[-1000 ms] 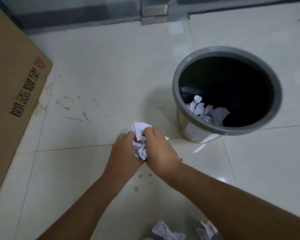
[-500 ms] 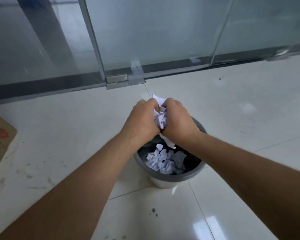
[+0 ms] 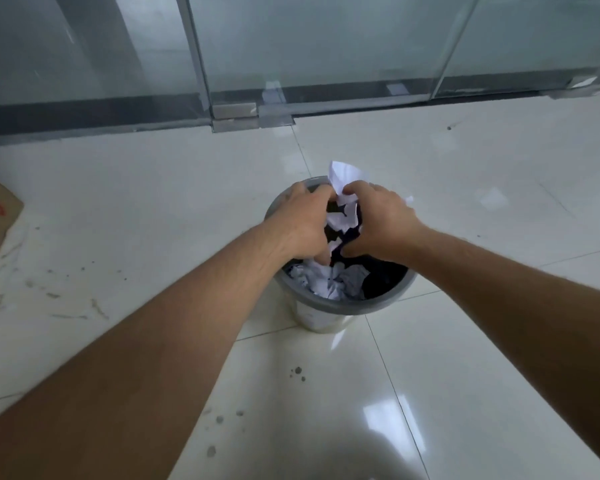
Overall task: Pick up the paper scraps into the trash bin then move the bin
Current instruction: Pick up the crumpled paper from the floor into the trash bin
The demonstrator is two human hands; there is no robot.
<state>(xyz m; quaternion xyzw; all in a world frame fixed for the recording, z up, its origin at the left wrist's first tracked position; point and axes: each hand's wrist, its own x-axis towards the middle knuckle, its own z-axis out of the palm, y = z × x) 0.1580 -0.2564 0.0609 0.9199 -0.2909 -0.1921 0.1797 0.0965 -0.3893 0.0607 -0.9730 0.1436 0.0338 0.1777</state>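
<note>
both hands hold a wad of paper scraps [image 3: 343, 199] over the trash bin [image 3: 329, 304], left hand [image 3: 303, 225] and right hand [image 3: 378, 221] pinching it from either side. half a second ago they pressed tighter together; now they sit lower, a gap between them. forearms reach forward, knuckles up. more scraps [image 3: 326, 280] lie inside the bin.

My left hand [image 3: 303, 225] and right hand [image 3: 378, 221] hang over the grey trash bin [image 3: 329, 308], pinching crumpled white paper scraps [image 3: 345, 188] between them. More crumpled paper [image 3: 329, 280] lies inside the bin on the tiled floor [image 3: 153, 209].
</note>
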